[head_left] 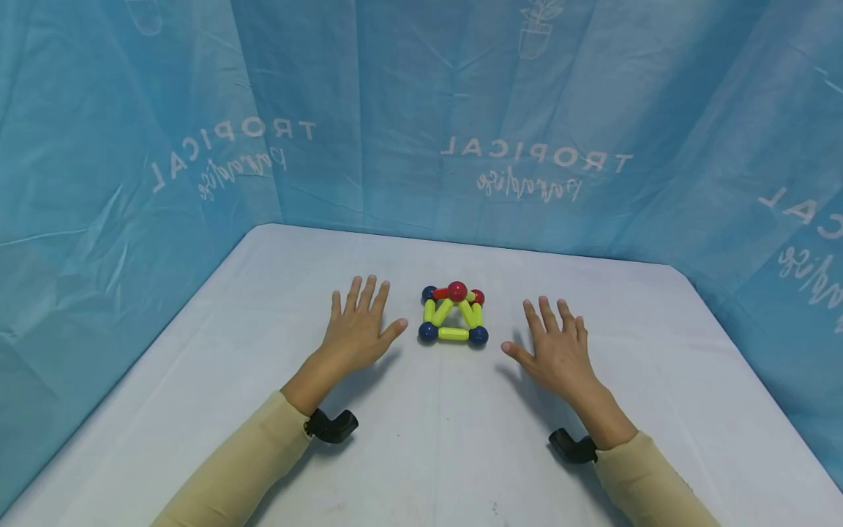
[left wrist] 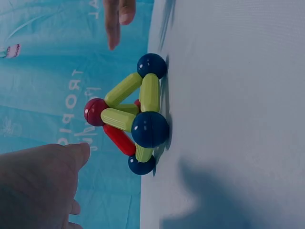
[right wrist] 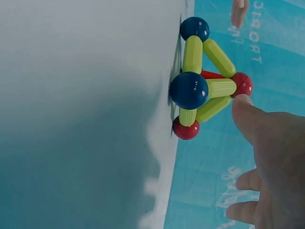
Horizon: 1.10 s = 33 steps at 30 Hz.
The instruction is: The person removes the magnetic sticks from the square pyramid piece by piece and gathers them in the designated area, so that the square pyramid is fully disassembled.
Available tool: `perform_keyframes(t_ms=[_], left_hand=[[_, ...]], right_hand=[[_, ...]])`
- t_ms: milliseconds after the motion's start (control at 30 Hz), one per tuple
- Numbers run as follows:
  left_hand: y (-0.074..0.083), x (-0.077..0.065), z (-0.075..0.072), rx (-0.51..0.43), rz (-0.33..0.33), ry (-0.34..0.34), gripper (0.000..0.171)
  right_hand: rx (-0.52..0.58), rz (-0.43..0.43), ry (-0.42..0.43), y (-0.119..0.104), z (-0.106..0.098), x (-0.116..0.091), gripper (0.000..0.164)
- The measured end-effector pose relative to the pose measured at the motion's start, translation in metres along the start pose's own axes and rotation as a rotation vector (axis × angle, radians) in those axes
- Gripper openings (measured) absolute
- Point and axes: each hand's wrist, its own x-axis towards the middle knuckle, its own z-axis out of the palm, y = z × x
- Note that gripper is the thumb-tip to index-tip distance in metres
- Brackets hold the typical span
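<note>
A small pyramid-shaped frame of magnetic rods and balls (head_left: 454, 334) stands on the white table between the two hands. Its apex is a red ball (head_left: 457, 291); dark blue balls (left wrist: 150, 130) and another red ball (right wrist: 186, 128) form the base corners. Most rods are yellow-green, and a red rod (left wrist: 119, 140) slopes up at the back. To the left of the frame, the left hand (head_left: 358, 329) has its fingers straight and spread, holding nothing. On the other side the right hand (head_left: 558, 356) is likewise spread, apart from the frame in the head view.
The white tabletop (head_left: 435, 454) carries a few small dark specks near the front. Blue printed curtains (head_left: 408, 110) rise along its back and sides. Each wrist wears a black camera mount, one on the left (head_left: 332, 427) and one on the right (head_left: 571, 446).
</note>
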Motion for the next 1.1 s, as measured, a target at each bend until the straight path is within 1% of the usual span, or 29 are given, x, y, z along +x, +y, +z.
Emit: perform_keyframes(t_ms=[267,400,500,700,800,933,1033,1100], left_hand=[[0.003,0.005,0.002,0.012,0.021,0.007,0.078],[0.008,0.009,0.005,0.006,0.038,0.014,0.079],[0.011,0.012,0.007,-0.019,0.049,0.021,0.081],[0.019,0.018,0.009,-0.136,0.079,0.035,0.079],[0.021,0.021,0.013,-0.209,0.092,0.049,0.074],[0.024,0.024,0.02,-0.312,0.094,0.089,0.065],[0.026,0.027,0.024,-0.372,0.102,0.136,0.059],[0.028,0.029,0.027,-0.411,0.102,0.154,0.055]], right_hand=[[0.061,-0.038,0.012,0.0,-0.003,0.006,0.087],[0.136,-0.064,0.011,-0.001,-0.004,0.011,0.086],[0.201,-0.081,0.013,-0.002,-0.002,0.015,0.083],[0.289,-0.126,0.045,-0.007,0.001,0.025,0.076],[0.33,-0.125,0.036,-0.012,0.001,0.032,0.072],[0.386,-0.129,0.012,-0.019,0.002,0.04,0.068],[0.42,-0.154,0.026,-0.023,0.004,0.047,0.065],[0.438,-0.171,0.04,-0.025,0.005,0.051,0.062]])
